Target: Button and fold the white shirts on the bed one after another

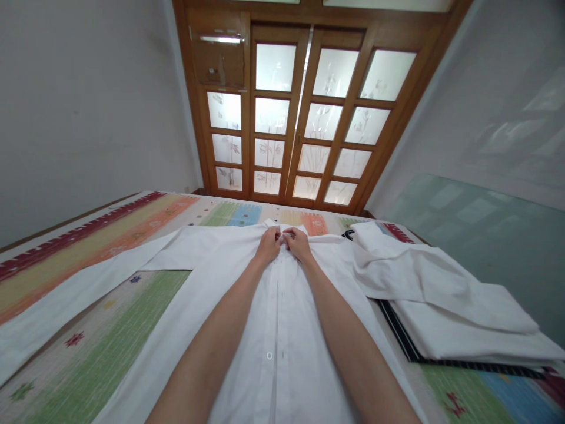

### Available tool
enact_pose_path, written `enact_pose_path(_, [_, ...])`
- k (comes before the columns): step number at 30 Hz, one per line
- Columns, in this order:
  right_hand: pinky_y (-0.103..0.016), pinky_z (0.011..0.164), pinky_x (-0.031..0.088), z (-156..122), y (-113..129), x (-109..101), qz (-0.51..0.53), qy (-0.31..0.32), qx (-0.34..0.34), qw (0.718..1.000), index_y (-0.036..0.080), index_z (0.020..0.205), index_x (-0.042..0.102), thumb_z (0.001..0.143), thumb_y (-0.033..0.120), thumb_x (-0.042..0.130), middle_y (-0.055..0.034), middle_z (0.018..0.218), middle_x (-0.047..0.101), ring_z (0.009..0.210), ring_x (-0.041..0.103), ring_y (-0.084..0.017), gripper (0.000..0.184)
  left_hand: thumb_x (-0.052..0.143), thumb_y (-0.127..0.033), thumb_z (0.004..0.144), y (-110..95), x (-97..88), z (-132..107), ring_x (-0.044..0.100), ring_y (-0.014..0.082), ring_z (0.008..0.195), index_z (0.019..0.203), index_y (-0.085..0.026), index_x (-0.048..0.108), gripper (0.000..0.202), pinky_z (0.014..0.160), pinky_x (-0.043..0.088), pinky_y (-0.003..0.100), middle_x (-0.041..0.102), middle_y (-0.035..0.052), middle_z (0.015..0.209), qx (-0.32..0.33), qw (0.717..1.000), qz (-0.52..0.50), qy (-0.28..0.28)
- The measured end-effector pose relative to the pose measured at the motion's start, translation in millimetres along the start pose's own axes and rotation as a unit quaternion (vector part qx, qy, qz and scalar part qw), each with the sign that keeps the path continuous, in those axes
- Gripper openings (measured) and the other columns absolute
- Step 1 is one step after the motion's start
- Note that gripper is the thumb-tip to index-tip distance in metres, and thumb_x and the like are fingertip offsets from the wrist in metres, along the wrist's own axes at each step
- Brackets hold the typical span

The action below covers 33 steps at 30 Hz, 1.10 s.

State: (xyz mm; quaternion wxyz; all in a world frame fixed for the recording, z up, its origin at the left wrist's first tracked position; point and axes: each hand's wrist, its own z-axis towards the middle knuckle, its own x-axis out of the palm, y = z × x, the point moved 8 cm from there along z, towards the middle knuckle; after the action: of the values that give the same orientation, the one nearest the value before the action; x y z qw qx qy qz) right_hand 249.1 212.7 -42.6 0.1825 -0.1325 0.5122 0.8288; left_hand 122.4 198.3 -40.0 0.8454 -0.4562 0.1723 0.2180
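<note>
A white long-sleeved button shirt (229,347) lies front side up, its collar at the far end and its sleeves spread to both sides. My left hand (269,243) is closed in a pinch on the shirt at the collar, left of the front opening. Close beside it, my right hand (296,242) pinches the cloth on the other side of the opening. The fingertips nearly meet, and any button between them is too small to make out. Below the hands the two front edges run side by side, with a button showing low on the left edge.
A patterned, striped cloth (145,330) covers the surface under the shirt. On the right, folded white garments (463,330) are stacked with a black striped one (397,330), and the shirt's right sleeve rests over them. Wooden doors with glass panes (282,112) stand beyond.
</note>
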Motion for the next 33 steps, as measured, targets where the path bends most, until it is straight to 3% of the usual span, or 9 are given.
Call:
enact_pose_path(5, [-0.025, 0.053, 0.045, 0, -3, 2, 0.02, 0.0, 0.007, 1.0, 0.018, 0.083, 0.063, 0.074, 0.032, 0.054, -0.0023, 0.073, 0.068, 0.049, 0.054, -0.014, 0.019, 0.059, -0.01, 0.076, 4, 2.0, 2, 0.052, 0.0172, 0.079, 0.072, -0.019, 0.05, 0.013, 0.08, 0.044, 0.033, 0.056, 0.0011, 0.078, -0.018, 0.999, 0.031, 0.007])
enact_pose_path(11, [-0.026, 0.065, 0.048, -2, 5, -2, -0.003, -0.027, -0.026, 0.999, 0.019, 0.08, 0.061, 0.073, 0.029, 0.057, -0.002, 0.075, 0.068, 0.066, 0.061, -0.016, 0.012, 0.059, -0.009, 0.075, 5, 1.6, 2, 0.051, 0.0165, 0.08, 0.072, -0.019, 0.048, 0.015, 0.08, 0.044, 0.032, 0.055, 0.0002, 0.078, -0.019, 1.0, 0.017, 0.013])
enact_pose_path(19, [-0.029, 0.073, 0.043, -6, 14, -8, -0.175, -0.06, -0.041, 0.982, 0.021, 0.084, 0.062, 0.079, 0.026, 0.058, -0.0031, 0.072, 0.066, 0.073, 0.061, -0.021, 0.008, 0.057, -0.005, 0.074, 0, 0.9, 2, 0.051, 0.0149, 0.078, 0.07, -0.02, 0.044, 0.021, 0.079, 0.043, 0.03, 0.055, -0.0008, 0.078, -0.017, 1.0, -0.006, 0.022])
enact_pose_path(23, [-0.03, 0.074, 0.043, -7, 15, -6, -0.21, -0.068, -0.045, 0.974, 0.02, 0.086, 0.061, 0.082, 0.023, 0.058, -0.0054, 0.08, 0.063, 0.077, 0.059, -0.021, 0.006, 0.053, -0.005, 0.078, 0, 0.3, -1, 0.052, 0.0153, 0.076, 0.083, -0.02, 0.05, 0.016, 0.077, 0.044, 0.03, 0.056, -0.0002, 0.079, -0.027, 1.0, -0.001, 0.014])
enact_pose_path(25, [-0.03, 0.073, 0.043, -8, 14, -8, -0.223, -0.087, -0.042, 0.97, 0.019, 0.089, 0.06, 0.082, 0.023, 0.059, -0.0066, 0.089, 0.061, 0.078, 0.057, -0.021, 0.008, 0.051, -0.004, 0.079, -3, -1.0, -2, 0.054, 0.0172, 0.08, 0.088, -0.019, 0.052, 0.018, 0.08, 0.045, 0.032, 0.057, 0.0019, 0.082, -0.016, 1.0, 0.024, 0.003])
enact_pose_path(29, [-0.03, 0.073, 0.044, -9, 11, -11, -0.234, -0.113, -0.029, 0.965, 0.018, 0.093, 0.059, 0.081, 0.02, 0.061, -0.0082, 0.102, 0.052, 0.077, 0.055, -0.019, 0.012, 0.052, -0.006, 0.08, -4, -0.6, -1, 0.053, 0.0232, 0.095, 0.077, -0.019, 0.058, 0.014, 0.092, 0.042, 0.039, 0.06, 0.0087, 0.091, -0.004, 0.993, 0.12, -0.003])
enact_pose_path(33, [-0.031, 0.079, 0.045, -9, 11, -11, -0.23, -0.111, -0.029, 0.966, 0.015, 0.098, 0.06, 0.08, 0.008, 0.053, -0.0112, 0.109, 0.05, 0.084, 0.057, -0.02, 0.02, 0.055, -0.011, 0.08, 3, 1.7, 1, 0.053, 0.0259, 0.095, 0.077, -0.018, 0.064, 0.012, 0.092, 0.043, 0.042, 0.063, 0.0109, 0.091, -0.019, 0.986, 0.165, 0.004])
